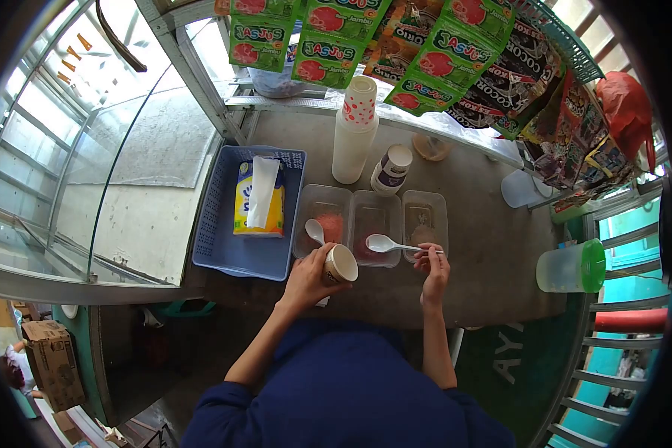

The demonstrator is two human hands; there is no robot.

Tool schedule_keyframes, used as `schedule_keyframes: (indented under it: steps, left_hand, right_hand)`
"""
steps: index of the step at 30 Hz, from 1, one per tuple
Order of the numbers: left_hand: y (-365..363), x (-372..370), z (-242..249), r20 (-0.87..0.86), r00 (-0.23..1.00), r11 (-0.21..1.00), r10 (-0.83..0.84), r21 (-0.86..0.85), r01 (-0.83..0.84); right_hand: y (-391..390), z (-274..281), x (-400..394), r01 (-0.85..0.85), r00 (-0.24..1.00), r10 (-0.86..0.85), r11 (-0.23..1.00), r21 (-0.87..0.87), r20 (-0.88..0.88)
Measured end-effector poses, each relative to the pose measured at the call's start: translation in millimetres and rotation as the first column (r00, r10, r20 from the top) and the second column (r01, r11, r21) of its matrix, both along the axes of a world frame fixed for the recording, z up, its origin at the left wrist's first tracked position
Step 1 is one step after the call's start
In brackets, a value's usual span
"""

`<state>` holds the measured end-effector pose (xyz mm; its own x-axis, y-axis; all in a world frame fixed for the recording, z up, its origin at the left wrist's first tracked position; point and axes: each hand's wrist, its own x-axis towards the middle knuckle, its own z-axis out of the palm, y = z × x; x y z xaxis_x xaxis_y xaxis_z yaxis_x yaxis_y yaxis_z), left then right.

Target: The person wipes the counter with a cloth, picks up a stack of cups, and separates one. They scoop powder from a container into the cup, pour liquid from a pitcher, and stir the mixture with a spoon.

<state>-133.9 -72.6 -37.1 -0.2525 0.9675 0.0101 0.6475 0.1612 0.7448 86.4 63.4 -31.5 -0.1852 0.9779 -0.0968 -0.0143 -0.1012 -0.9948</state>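
My left hand (306,280) is wrapped round a paper cup (341,264), tilted so its open mouth shows. My right hand (434,273) grips the handle of a white plastic spoon (384,244), whose bowl hangs over the middle clear tub (375,205). A little reddish powder shows in that tub. In the left tub (325,196) lie orange-pink powder (328,226) and a second white spoon (315,231), partly behind the cup. The right tub (425,200) holds a small amount of brownish powder (423,233).
A blue basket (206,216) holds a tissue pack (257,200). Behind the tubs stand a tall cup stack (352,145) and a shorter one (391,172). Drink sachets (455,56) hang overhead. A green-lidded container (567,267) is at the right, with glass panes (138,149) left.
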Motion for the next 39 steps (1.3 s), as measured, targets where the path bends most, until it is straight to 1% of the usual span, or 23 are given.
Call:
schedule_keyframes:
  steps: [1,3,4,6,7,9,10,12,13,15,16,18,19,21,22,29,30,31,33,34,37,39]
  left_hand:
    - [-0.2,-0.2,-0.6,0.004,1.000,1.000,0.000,0.001,0.000]
    - [0.3,-0.1,-0.7,0.007,1.000,1.000,-0.004,0.002,0.004]
    - [0.3,0.0,-0.4,0.002,1.000,1.000,-0.008,-0.007,0.008]
    - [0.5,0.1,0.6,-0.003,1.000,1.000,-0.011,-0.015,0.010]
    - [1.0,-0.1,1.6,-0.001,1.000,1.000,-0.010,-0.025,0.010]
    - [1.1,-0.5,1.2,0.001,1.000,0.999,-0.007,-0.033,0.007]
    - [0.7,-1.0,-1.0,-0.017,1.000,1.000,-0.017,-0.010,0.017]
    - [0.2,-1.3,-2.7,-0.035,0.999,1.000,-0.028,0.014,0.028]
    - [-0.2,-1.2,-2.8,-0.035,0.999,0.999,-0.030,0.025,0.031]
    - [-0.8,-1.6,-3.8,-0.036,0.999,0.999,-0.031,0.038,0.033]
    - [-1.2,-1.6,-4.7,-0.037,0.999,0.999,-0.030,0.040,0.032]
    - [-1.4,-1.0,-5.2,-0.036,0.999,0.999,-0.031,0.041,0.032]
    - [-1.4,-0.7,-5.0,-0.030,0.999,0.999,-0.030,0.031,0.031]
    - [-1.0,0.0,-2.8,-0.025,0.999,0.999,-0.028,0.020,0.028]
    - [-0.5,0.6,-0.1,-0.016,1.000,1.000,-0.017,0.007,0.018]
    - [-1.7,-0.7,-0.8,-0.004,1.000,1.000,0.007,-0.005,-0.007]
    - [-1.6,-0.7,-0.3,-0.004,1.000,1.000,0.006,-0.006,-0.006]
    - [-1.4,-0.5,0.6,-0.006,1.000,1.000,0.005,-0.015,-0.005]
    - [-0.6,0.3,0.7,-0.006,1.000,1.000,0.004,-0.023,-0.004]
    - [-0.2,0.5,-0.2,0.000,1.000,1.000,0.002,-0.027,-0.002]
    - [0.4,1.1,-3.3,0.006,1.000,0.999,-0.002,-0.033,0.002]
    - [0.7,1.8,-3.8,0.005,1.000,0.999,-0.004,-0.035,0.004]
  right_hand:
    - [-2.2,5.4,-2.3,0.002,1.000,-0.002,1.000,0.000,0.000]
    - [-7.8,15.7,-7.8,-0.103,0.992,0.104,0.995,0.009,-0.077]
    - [-12.0,24.7,-10.7,-0.101,0.992,0.102,0.995,0.009,-0.078]
    - [-19.2,41.4,-15.4,-0.401,0.914,0.402,0.916,0.026,-0.052]
    - [-20.4,43.7,-16.0,-0.401,0.914,0.402,0.916,0.026,-0.052]
    - [-21.4,46.0,-16.9,-0.378,0.920,0.384,0.922,0.081,-0.080]
    - [-19.1,43.7,-15.8,-0.380,0.919,0.386,0.921,0.081,-0.080]
    - [-9.2,32.7,-9.7,-0.184,0.983,0.183,0.981,0.058,0.018]
    - [-5.0,26.6,-7.0,-0.184,0.983,0.183,0.981,0.059,0.019]
    - [2.5,13.1,-2.7,-0.084,0.996,0.081,0.993,0.079,0.038]
    - [4.7,7.3,-0.7,-0.084,0.996,0.081,0.993,0.079,0.038]
    - [6.7,-2.8,2.6,-0.081,0.982,0.052,0.985,0.155,0.179]
    - [6.3,-7.1,2.5,-0.080,0.982,0.052,0.985,0.155,0.179]
    - [4.8,-14.3,1.2,-0.084,0.963,0.038,0.982,0.166,0.265]
    - [4.0,-18.4,0.4,-0.085,0.964,0.039,0.982,0.166,0.265]
    - [6.5,-35.0,6.1,0.001,0.993,-0.008,0.998,0.058,0.121]
    - [6.9,-33.8,6.3,0.017,0.996,-0.019,1.000,0.025,0.084]
    - [7.1,-32.0,6.9,0.019,0.996,-0.021,1.000,0.025,0.084]
    - [7.5,-23.3,8.9,0.017,1.000,-0.017,0.997,-0.081,-0.004]
    - [7.0,-17.9,8.6,0.016,1.000,-0.017,0.997,-0.082,-0.003]
    - [2.1,-1.0,5.9,-0.021,1.000,0.020,0.991,-0.135,-0.007]
    - [-5.1,9.1,-1.9,-0.162,0.984,0.152,0.980,-0.118,-0.093]
